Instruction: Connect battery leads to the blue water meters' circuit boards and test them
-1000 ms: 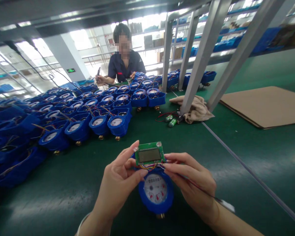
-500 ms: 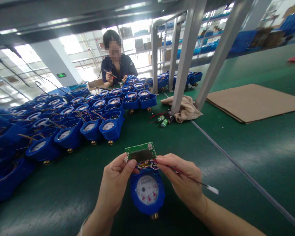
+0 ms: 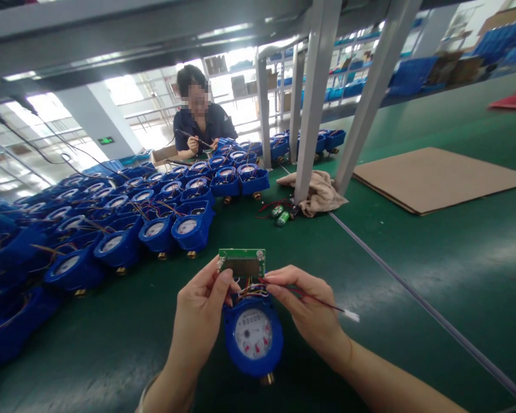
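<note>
A blue water meter (image 3: 253, 336) with a white dial lies on the green table (image 3: 434, 269) right in front of me. My left hand (image 3: 202, 318) pinches the lower left edge of a green circuit board (image 3: 242, 262) with a dark display, held upright above the meter. Coloured wires (image 3: 250, 289) run from the board down into the meter. My right hand (image 3: 305, 307) is closed on a thin red and black lead (image 3: 322, 302) that ends in a small white plug (image 3: 351, 316) sticking out to the right.
Several blue meters (image 3: 124, 212) crowd the table's left and far side. Two green batteries (image 3: 280, 215) and a beige cloth (image 3: 320, 193) lie by the grey metal legs (image 3: 312, 103). A cardboard sheet (image 3: 438, 178) lies at right. A person (image 3: 200, 123) works opposite.
The board has tipped more upright and now sits higher above the meter. My right hand has drawn the lead and its white plug slightly left. The view shifted a little.
</note>
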Demonstrator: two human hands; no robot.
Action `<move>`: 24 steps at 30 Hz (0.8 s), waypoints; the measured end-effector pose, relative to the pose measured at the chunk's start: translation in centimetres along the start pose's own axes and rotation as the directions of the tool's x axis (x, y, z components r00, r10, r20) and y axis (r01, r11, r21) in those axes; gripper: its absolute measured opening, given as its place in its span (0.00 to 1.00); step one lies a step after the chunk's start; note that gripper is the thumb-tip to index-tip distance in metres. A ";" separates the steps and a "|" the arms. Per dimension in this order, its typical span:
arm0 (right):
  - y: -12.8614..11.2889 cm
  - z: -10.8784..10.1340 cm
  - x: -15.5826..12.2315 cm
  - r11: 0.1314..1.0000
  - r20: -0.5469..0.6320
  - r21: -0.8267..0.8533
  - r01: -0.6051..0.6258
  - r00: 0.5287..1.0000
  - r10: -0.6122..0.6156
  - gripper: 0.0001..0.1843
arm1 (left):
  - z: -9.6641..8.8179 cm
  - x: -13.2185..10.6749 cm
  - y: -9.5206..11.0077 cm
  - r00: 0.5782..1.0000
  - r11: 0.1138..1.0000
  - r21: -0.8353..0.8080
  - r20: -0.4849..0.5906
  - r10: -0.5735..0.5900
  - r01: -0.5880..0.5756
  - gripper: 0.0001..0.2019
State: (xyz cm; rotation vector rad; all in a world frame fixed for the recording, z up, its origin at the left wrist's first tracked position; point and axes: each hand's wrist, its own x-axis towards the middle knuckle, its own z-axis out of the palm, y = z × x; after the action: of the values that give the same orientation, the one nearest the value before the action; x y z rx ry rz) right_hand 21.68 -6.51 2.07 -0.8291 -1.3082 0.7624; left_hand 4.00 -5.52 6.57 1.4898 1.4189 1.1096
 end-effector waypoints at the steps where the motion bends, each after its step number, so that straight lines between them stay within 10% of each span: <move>1: 0.0 0.0 0.0 1.000 0.000 -0.012 -0.005 1.000 0.005 0.04 | -0.1 0.1 0.1 1.000 1.000 -0.004 0.017 0.015 -0.015 0.13; 12: -0.5 -1.1 1.1 0.974 0.109 -0.225 -0.012 0.993 0.038 0.05 | -2.1 0.9 0.2 0.933 0.964 0.114 0.245 -0.263 0.242 0.31; 24: -0.8 -1.7 1.8 0.907 0.340 -0.412 0.086 0.938 0.065 0.04 | -2.4 0.2 -0.2 0.984 0.827 0.557 0.095 -0.154 0.075 0.23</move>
State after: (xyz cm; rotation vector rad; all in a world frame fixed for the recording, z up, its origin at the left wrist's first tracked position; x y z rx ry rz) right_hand 23.58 -5.52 3.51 -1.0609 -1.8366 0.6407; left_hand 1.65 -5.36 7.19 1.8015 1.7988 0.5186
